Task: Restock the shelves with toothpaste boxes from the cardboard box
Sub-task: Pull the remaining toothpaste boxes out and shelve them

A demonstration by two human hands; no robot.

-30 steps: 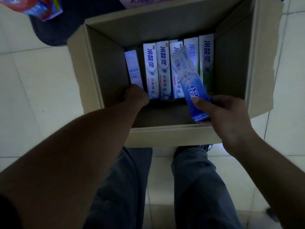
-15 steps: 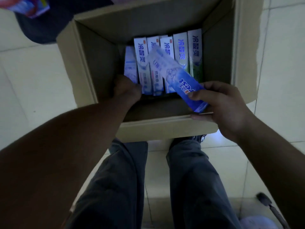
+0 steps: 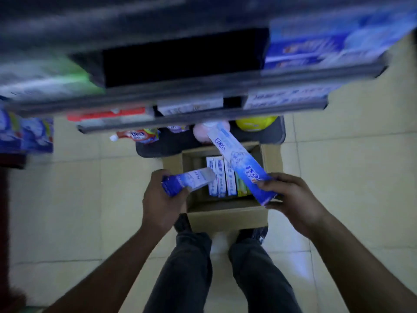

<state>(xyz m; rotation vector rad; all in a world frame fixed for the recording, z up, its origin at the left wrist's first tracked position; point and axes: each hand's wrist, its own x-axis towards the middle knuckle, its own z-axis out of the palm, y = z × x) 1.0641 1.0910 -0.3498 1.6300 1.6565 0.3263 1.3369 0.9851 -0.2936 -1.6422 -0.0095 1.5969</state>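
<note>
Gripping a short box point(image 3: 188, 181) by its dark blue end with the left hand point(image 3: 161, 202), fingers curled round it, over the left wall of the carton point(image 3: 225, 214); down inside that carton, on the floor point(image 3: 90, 199), upright packs point(image 3: 222, 180) in a row; pinching a long box point(image 3: 239, 168) at its near end with the right hand point(image 3: 295, 199), far end tilted up toward blurred shelves point(image 3: 180, 91)
</note>
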